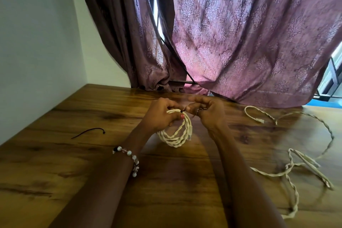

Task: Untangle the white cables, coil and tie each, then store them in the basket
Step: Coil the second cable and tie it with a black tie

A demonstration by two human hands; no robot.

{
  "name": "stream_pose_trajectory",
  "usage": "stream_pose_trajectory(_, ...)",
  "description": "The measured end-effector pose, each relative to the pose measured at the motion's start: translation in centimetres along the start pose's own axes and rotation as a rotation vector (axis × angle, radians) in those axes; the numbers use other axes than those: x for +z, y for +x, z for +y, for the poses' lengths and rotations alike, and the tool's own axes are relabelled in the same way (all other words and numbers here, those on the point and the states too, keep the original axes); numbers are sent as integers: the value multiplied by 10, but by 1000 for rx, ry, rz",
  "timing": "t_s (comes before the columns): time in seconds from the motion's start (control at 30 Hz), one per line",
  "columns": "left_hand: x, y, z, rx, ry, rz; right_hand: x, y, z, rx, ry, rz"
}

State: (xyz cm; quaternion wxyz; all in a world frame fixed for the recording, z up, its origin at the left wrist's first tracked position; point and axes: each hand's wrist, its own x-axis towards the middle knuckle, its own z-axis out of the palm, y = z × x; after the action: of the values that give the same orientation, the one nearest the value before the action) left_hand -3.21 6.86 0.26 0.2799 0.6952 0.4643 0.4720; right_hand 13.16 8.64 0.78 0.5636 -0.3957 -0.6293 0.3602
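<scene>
A white wall meets the left edge of the wooden worktop (55,163), and a wide stretch of bare wood lies between that edge and the hands. On it, well to the left of the left hand's grip, lies a loose black tie (88,132), apart from everything else. The left hand (161,114), with a beaded bracelet (129,157) on its wrist, has its fingers curled round the top of the coiled white cable (175,133), thumb pressed on the loops; the coil hangs down from this grip toward the person, its lower loops at or just above the worktop. Just right of it, touching at the fingertips, the right hand (207,113) pinches a small black tie end (183,110) at the top of the coil; a ring shows on one finger. Beyond both grips, the purple curtain (240,42) drapes onto the far edge of the worktop, close behind the knuckles. Well to the right of the right grip, a loose white cable (288,170) sprawls uncoiled across the worktop, from near the curtain hem down toward the near right edge, leaving a band of bare wood between it and the right forearm.
</scene>
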Motion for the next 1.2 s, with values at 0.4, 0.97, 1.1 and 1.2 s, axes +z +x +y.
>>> stream_pose_trajectory(0.4,3,0,-9,-220,-134,276,27,-1,-4,-471,-666,-12)
stream_pose_trajectory(0.97,-11,-6,-2,-378,-540,284,36,-5,16,-592,-738,-72)
stream_pose_trajectory(1.1,-12,-4,0,-335,-437,293,21,-1,13,-463,-427,235)
stream_pose_trajectory(1.2,-10,-6,2,-289,-427,281,16,1,15,-188,-136,313)
